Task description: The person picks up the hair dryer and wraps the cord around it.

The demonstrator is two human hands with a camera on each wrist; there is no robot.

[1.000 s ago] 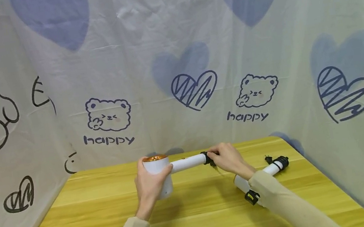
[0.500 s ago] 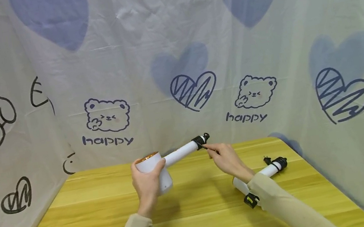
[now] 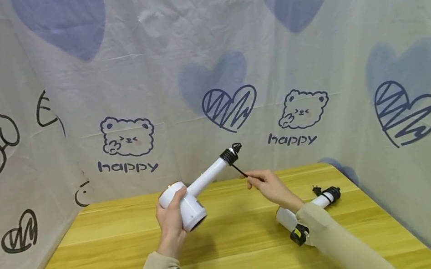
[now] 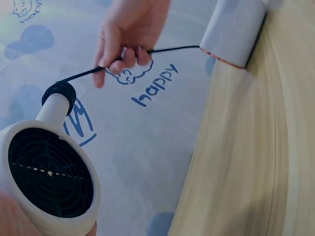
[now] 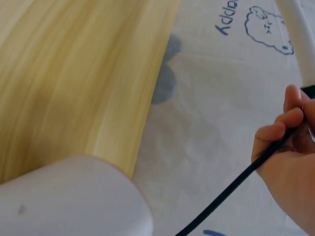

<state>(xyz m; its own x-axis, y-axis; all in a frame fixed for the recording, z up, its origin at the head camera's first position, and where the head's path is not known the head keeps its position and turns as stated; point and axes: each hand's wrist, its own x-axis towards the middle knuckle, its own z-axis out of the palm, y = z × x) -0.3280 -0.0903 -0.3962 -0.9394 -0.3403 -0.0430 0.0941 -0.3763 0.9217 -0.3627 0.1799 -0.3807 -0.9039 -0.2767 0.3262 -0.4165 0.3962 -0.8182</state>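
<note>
In the head view my left hand (image 3: pixel 170 219) grips the body of a white hair dryer (image 3: pixel 193 212), held above the table and tilted with its handle up to the right. Black cord (image 3: pixel 228 156) is wound round the handle's end, with the plug at the tip. A stretch of it runs taut to my right hand (image 3: pixel 274 189), which pinches it between thumb and fingers. The left wrist view shows the dryer's dark round grille (image 4: pixel 49 172) and the cord passing through the right fingers. In the right wrist view the cord (image 5: pixel 216 200) trails out below that hand.
A second white hair dryer (image 3: pixel 324 200) lies on the wooden table (image 3: pixel 93 262) at the right, partly behind my right forearm, its black cord wound round the handle and its plug (image 3: pixel 316 190) beside it. A printed cloth (image 3: pixel 204 53) surrounds the table.
My left hand has tilted the hair dryer, swinging its handle end upward. The right hand has come off the handle end, and a length of cord now stretches between them.
</note>
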